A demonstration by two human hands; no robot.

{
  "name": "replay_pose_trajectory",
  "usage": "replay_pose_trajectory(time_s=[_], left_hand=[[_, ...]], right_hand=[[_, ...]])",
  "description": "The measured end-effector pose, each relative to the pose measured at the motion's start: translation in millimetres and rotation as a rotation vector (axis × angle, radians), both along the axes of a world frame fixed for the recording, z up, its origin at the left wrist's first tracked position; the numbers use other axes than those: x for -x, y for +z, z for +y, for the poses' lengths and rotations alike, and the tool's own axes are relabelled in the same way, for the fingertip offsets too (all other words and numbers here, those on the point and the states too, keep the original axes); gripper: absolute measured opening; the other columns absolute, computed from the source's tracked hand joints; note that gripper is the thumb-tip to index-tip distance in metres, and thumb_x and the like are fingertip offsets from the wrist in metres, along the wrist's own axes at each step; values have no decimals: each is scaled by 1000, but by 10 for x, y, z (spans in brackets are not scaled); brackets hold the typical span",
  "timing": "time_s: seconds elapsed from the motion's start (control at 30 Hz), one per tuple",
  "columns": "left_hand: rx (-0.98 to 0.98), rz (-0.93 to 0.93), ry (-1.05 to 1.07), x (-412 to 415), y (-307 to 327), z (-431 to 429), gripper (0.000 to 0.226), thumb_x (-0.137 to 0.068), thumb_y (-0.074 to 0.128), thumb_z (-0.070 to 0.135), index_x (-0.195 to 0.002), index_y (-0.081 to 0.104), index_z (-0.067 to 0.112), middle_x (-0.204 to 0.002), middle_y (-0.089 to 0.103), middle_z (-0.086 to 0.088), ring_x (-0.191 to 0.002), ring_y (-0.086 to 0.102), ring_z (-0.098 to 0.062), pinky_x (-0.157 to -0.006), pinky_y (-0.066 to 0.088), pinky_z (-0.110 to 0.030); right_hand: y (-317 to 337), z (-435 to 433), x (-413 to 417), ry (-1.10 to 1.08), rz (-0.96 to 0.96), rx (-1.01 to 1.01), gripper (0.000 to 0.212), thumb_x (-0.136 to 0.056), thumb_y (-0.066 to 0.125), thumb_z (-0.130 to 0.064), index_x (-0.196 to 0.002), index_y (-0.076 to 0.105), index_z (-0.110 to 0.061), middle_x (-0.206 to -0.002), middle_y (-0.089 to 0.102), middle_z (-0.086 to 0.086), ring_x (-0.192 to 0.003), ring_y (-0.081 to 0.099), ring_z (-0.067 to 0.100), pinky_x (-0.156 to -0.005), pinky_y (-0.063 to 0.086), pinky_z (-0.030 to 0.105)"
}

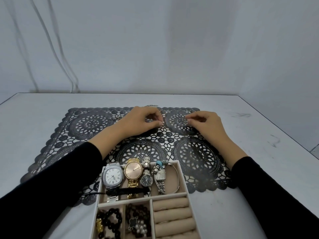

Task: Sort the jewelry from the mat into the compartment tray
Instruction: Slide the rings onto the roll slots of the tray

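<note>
Risk: the piece point(162, 124) was tiny and held only at the fingertips. A slip over the mat point(86, 125) could drop it into the lace holes, where it would be hard to find. It could also snag on the lace as it is lifted.

Left hand point(145, 120): fingers curled, thumb and forefinger pinching the piece at the far middle of the mat.

Right hand point(207, 125): fingers curled, tips together just beside it. Could not tell whether they held anything.

Piece looked pale, perhaps silvery, and too small to identify.

Tray point(169, 196) sat near, with watches point(133, 169) and beads point(110, 219) in it. Ring rolls point(172, 213) looked unfilled. A silver item point(115, 118) lay on the mat to the left.
</note>
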State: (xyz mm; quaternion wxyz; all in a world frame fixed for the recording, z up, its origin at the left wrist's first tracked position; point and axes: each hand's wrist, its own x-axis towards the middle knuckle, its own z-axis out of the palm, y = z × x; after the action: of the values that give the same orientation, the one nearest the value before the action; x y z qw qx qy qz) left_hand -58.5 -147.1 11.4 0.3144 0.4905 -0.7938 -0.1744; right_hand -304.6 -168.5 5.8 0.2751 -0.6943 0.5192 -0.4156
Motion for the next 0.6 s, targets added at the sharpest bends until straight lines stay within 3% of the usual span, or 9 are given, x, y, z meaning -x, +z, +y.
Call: replay_pose_trajectory(time_s=[0.17,0.37,0.5,0.6], left_hand=[[-31,178,75,-89,69,247,5,-87,71,21,-92,70,22,-88,71,8,-83,65,-2,-78,51,-16],[-31,344,184,-307,189,639,10,-84,74,21,-92,70,15,-91,75,1,-84,71,-17,-72,59,-25],[-13,358,244,-410,213,912,9,-85,74,20,-89,69,15,-82,74,4,-75,69,-9,-66,50,-14],[-44,370,255,-454,223,1106,7,-85,74,19,-89,69,18,-76,72,9,-72,65,-4,-65,49,-16]], right_hand=[[64,162,-26,47,-209,-96,13,-80,74,-10,-90,76,-18,-84,73,5,-83,70,23,-75,59,31],[161,502,-80,109,-368,-166,19,-79,74,-6,-98,73,-7,-89,73,12,-69,66,12,-66,55,17],[206,708,-100,138,-414,-177,19,-78,74,-6,-97,74,-8,-90,73,11,-74,67,15,-72,56,19],[227,872,-119,165,-428,-157,19,-78,75,-5,-97,74,-6,-88,74,12,-76,68,16,-72,56,19]])
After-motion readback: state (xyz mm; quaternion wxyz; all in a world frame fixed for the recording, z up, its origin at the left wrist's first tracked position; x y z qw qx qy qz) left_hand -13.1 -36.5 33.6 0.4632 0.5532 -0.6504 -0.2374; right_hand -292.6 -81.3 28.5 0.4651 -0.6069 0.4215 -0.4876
